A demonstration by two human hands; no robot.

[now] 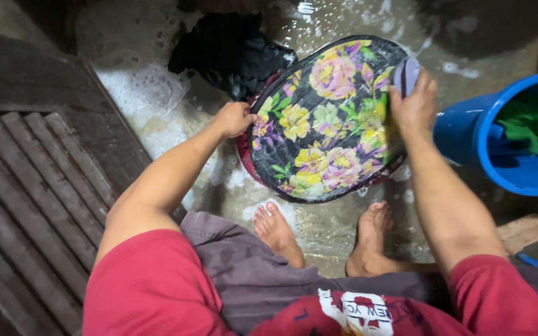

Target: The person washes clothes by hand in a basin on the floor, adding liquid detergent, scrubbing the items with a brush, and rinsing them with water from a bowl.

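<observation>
The left hand [235,118] is closed on the rim of the floral cloth [325,118] at its 9 o'clock edge, pinning it. The right hand [413,106] is curled around a small pale scrub brush [408,73] and presses it onto the cloth at 3 o'clock. The cloth, black with yellow and pink flowers, is stretched over a round basin whose red rim [244,158] shows at the lower left; it sits on the wet, soapy floor [157,93] at 12 o'clock from the bare feet [275,227].

Handling judgement: the cloth looks soaked, so it is likely soft, limp, heavy with water and slippery with suds. Grip it at the rim where it folds over the basin edge.

A dark garment [228,50] lies at 11 o'clock; a blue bucket [468,134] holding a green cloth [530,121] stands at 3 o'clock.
</observation>
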